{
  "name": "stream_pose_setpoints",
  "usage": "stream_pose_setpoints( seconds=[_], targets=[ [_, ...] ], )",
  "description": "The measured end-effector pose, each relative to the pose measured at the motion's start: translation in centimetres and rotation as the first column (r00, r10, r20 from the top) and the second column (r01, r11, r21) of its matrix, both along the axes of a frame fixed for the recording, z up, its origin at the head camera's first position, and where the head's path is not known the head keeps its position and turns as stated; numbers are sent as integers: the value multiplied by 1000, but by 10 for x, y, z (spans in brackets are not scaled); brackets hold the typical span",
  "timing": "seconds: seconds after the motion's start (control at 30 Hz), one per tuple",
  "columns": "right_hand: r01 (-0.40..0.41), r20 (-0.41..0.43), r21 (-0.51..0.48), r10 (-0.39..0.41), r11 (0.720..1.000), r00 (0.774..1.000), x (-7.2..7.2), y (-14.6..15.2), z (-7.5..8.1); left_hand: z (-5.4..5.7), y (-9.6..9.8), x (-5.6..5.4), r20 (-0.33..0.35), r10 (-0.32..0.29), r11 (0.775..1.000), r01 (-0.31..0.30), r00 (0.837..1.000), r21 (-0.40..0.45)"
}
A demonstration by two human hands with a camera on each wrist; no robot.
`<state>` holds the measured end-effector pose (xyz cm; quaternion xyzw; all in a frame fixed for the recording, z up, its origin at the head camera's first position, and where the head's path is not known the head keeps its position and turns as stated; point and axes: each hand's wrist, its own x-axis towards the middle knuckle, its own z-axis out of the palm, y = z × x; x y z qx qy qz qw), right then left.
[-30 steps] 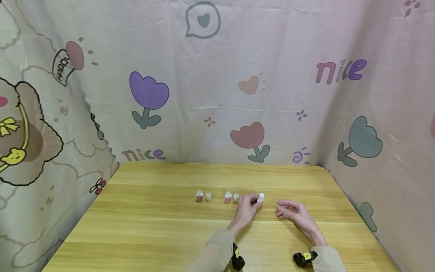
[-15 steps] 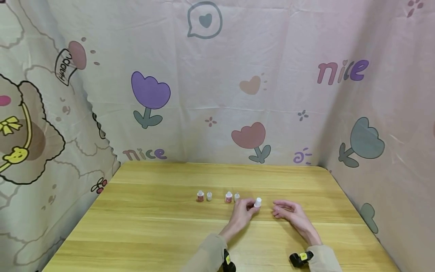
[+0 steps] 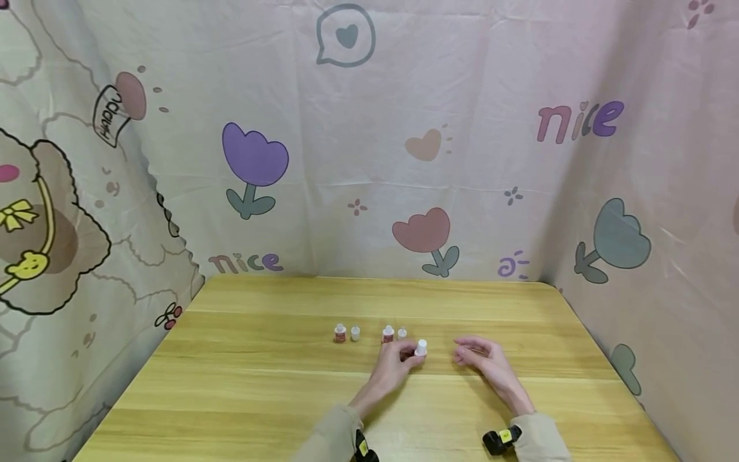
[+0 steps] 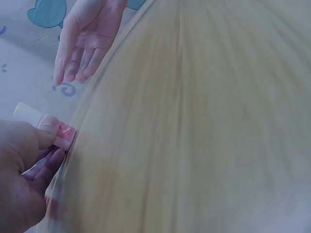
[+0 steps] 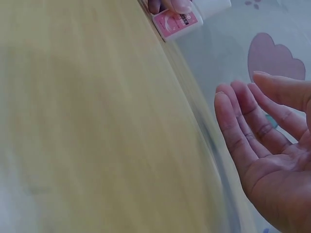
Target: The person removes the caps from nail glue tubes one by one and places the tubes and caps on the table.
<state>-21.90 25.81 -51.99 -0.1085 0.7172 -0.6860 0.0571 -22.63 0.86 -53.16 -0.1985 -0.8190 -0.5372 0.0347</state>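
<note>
My left hand (image 3: 388, 371) pinches a small white bottle (image 3: 421, 350) between thumb and fingers, close over the table. Its white cap is on top, and a pink label (image 5: 177, 22) shows in the right wrist view. To the right, my right hand (image 3: 489, 364) is held apart from the bottle with its fingers loosely bent and nothing in them. In the right wrist view that palm is turned up. Just behind my left hand stands a second small bottle (image 3: 388, 332) with a red label, its lower part partly covered by the hand. A white cap (image 3: 402, 333) sits beside it.
Farther left on the wooden table (image 3: 242, 366) stand another red-labelled bottle (image 3: 340, 333) without its cap and a white cap (image 3: 355, 333) next to it. A printed cloth (image 3: 346, 160) hangs behind the table and along both sides.
My left hand has moved left and slightly toward me with the pinched bottle, coming in front of the middle bottle. My right hand has drifted a little left, still holding nothing.
</note>
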Motion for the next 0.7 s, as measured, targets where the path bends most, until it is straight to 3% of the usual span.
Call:
stream_pose_setpoints(
  seconds=[0.2,0.7],
  targets=[
    [-19,-27,4,19,1000,999,-1,-11,0,0,-19,2,42,-22,1000,22,999,0],
    [-46,-44,58,48,997,998,-4,-39,1,-2,-49,3,19,-93,996,93,995,7]
  ],
)
